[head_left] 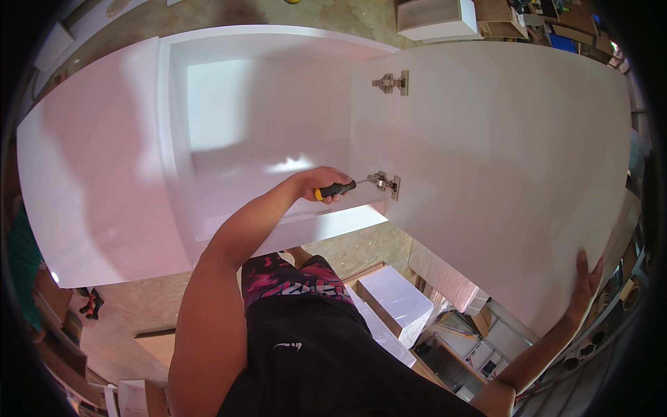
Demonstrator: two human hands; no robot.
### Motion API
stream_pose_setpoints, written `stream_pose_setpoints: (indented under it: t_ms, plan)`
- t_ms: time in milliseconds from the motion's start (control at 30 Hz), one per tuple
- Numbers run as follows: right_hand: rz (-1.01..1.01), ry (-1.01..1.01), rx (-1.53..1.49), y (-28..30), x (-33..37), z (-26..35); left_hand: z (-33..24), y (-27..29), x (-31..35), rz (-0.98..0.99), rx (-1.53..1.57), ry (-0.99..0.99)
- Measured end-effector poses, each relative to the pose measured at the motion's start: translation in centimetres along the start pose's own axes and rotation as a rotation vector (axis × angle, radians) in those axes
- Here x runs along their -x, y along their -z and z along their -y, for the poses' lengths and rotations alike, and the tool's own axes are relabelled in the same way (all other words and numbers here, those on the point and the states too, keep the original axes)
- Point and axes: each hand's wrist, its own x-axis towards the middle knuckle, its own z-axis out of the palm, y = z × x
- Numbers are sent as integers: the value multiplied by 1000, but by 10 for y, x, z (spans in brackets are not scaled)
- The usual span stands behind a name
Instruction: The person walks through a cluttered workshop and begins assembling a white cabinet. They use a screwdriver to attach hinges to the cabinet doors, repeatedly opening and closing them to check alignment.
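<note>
My left hand (325, 185) is closed around the black and yellow handle of a screwdriver (336, 189). Its thin shaft points right, and the tip meets the lower hinge (383, 182), where door and cabinet side join. An upper metal hinge (391, 83) sits farther away along the same joint. The white cabinet door (507, 160) stands swung open to the right. My right hand (587, 281) grips its outer near edge, with fingers against the inner face. The white cabinet (264, 104) has a bare interior, and a second door panel (97, 160) covers its left part.
White drawer-like boxes (438, 19) stand on the floor at the far right. Wrapped white panels (396, 299) lie near my right side. A wooden board (156, 342) and a red-black tool (91, 304) rest on the floor at left. Clutter lines the right side.
</note>
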Motion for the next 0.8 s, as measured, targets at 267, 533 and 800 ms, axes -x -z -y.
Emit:
stream_pose_setpoints:
  t_ms: [267,533,800]
  plan:
    - [-17,-11,29,7,-3,-9,-4,-28,5,-305,-873,-172]
    - [35,38,-7,4,-1,-6,9,-42,5,-514,-1523,-324]
    - [-7,-9,132,13,-4,-9,-8,-3,4,-72,-306,-31]
